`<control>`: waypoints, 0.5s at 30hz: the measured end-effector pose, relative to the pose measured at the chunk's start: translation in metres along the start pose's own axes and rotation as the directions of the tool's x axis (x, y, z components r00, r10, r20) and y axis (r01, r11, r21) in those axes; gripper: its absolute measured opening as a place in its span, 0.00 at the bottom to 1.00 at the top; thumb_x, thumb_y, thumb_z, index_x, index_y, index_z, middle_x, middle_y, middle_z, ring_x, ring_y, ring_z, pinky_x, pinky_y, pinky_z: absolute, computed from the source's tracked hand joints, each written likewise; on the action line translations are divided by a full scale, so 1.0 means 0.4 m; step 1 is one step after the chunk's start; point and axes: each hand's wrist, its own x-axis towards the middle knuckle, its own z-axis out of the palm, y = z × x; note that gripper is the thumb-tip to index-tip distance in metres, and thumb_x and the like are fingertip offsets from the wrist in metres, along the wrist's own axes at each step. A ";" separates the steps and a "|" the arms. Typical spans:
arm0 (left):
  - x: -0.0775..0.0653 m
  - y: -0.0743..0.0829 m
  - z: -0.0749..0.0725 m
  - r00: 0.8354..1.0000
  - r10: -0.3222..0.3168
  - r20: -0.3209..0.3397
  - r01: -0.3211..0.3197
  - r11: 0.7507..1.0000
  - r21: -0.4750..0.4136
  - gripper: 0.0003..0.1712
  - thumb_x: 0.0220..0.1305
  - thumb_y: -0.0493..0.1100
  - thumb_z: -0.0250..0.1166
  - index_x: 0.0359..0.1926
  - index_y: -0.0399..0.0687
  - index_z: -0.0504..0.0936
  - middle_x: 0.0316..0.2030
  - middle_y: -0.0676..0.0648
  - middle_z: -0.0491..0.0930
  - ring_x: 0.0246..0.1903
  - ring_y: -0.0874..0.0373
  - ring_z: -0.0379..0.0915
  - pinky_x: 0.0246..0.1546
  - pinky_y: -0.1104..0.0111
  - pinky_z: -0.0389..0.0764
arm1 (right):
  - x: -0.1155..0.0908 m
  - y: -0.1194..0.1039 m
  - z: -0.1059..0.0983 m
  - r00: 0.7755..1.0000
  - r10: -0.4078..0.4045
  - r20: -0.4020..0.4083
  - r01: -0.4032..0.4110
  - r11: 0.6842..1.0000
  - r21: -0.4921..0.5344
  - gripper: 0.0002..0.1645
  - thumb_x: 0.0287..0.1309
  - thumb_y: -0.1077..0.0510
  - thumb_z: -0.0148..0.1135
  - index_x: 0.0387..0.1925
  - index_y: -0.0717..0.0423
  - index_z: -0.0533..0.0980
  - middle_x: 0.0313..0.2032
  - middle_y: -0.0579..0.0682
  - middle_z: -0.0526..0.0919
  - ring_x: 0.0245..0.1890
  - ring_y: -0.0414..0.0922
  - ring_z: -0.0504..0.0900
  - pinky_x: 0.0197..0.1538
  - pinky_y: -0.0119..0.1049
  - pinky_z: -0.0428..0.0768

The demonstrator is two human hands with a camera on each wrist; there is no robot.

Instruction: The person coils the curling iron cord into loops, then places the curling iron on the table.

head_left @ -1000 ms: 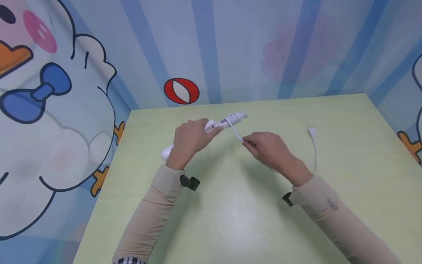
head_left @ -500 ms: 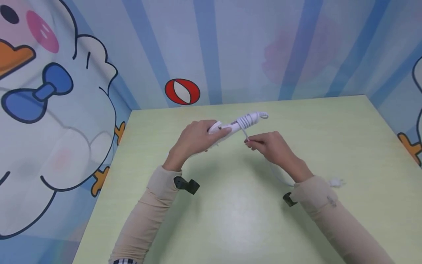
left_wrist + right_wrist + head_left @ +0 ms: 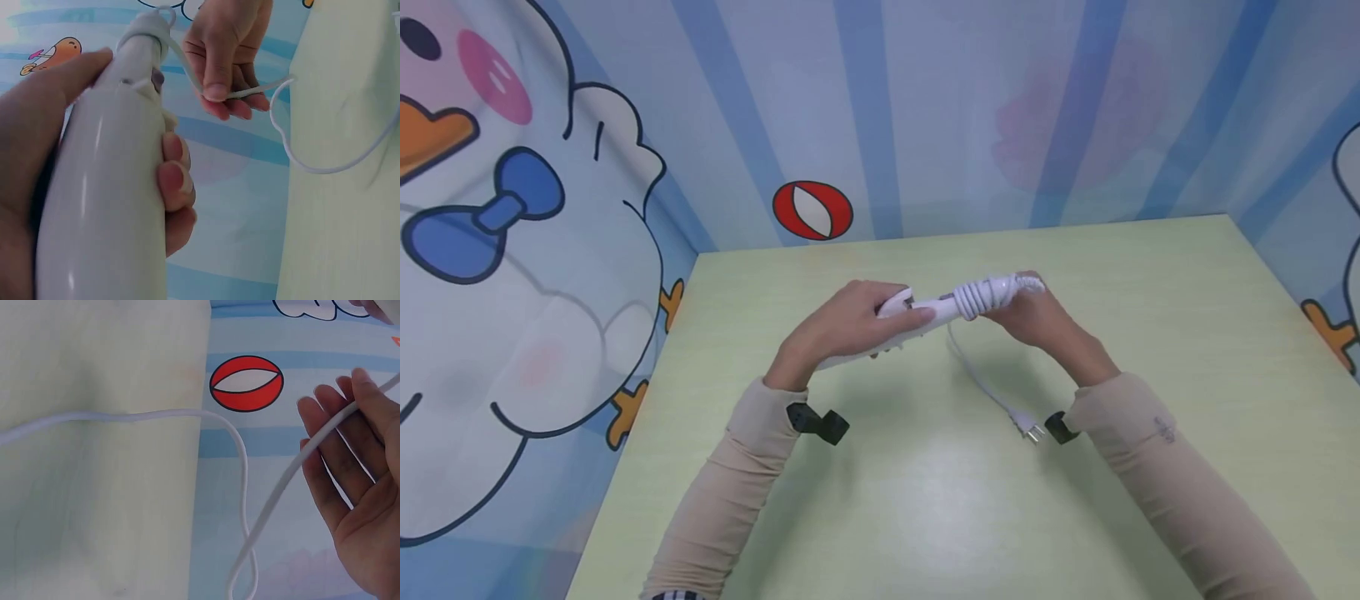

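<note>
My left hand point(image 3: 857, 321) grips a white corded handheld appliance point(image 3: 103, 187) with a smooth, thick body, small buttons and a lever-like part. Its exact kind is not clear. Several turns of white power cord point(image 3: 976, 298) wrap around its narrower end, which points right. Behind that end is my right hand point(image 3: 1037, 312), partly hidden by it in the head view. In the left wrist view, the right thumb and fingers pinch the cord. The right wrist view shows the cord point(image 3: 281, 481) running under the thumb across the fingers. The loose length ends in a two-pronged plug point(image 3: 1025, 423).
The pale yellow-green table point(image 3: 910, 517) lies below both hands. A blue striped wall point(image 3: 955, 108) with cartoon prints rises behind it. The plug hangs or lies near the right wrist's black camera point(image 3: 1060, 427).
The right hand has passed from in front of the appliance to behind its wrapped end, carrying the cord around. The plug has swung left and nearer. The appliance has shifted slightly right and lower.
</note>
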 end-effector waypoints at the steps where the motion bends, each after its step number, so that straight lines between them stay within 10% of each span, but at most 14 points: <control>1: -0.002 0.000 0.000 1.000 0.012 0.017 -0.012 1.000 -0.002 0.23 0.56 0.69 0.55 0.33 0.56 0.75 0.25 0.50 0.76 0.22 0.56 0.73 0.22 0.63 0.76 | 0.000 -0.003 -0.005 0.999 -0.037 0.001 0.037 0.999 -0.011 0.05 0.52 0.66 0.64 0.31 0.55 0.82 0.31 0.49 0.85 0.32 0.43 0.83 0.35 0.37 0.78; 5: -0.009 0.004 -0.001 0.995 0.052 0.080 -0.053 0.999 0.010 0.21 0.57 0.67 0.56 0.33 0.56 0.75 0.25 0.51 0.76 0.22 0.56 0.74 0.21 0.63 0.76 | 0.003 -0.018 -0.024 0.987 -0.154 0.043 0.152 0.987 0.047 0.11 0.52 0.67 0.63 0.39 0.55 0.83 0.37 0.49 0.85 0.38 0.44 0.83 0.38 0.34 0.78; 15: -0.025 0.045 0.023 0.979 0.096 0.178 -0.148 0.940 0.308 0.22 0.56 0.70 0.54 0.28 0.60 0.73 0.18 0.57 0.72 0.18 0.65 0.68 0.20 0.71 0.69 | 0.011 -0.019 -0.047 0.973 -0.084 0.216 0.113 0.986 -0.126 0.13 0.58 0.60 0.60 0.45 0.49 0.80 0.41 0.44 0.83 0.43 0.42 0.80 0.44 0.43 0.76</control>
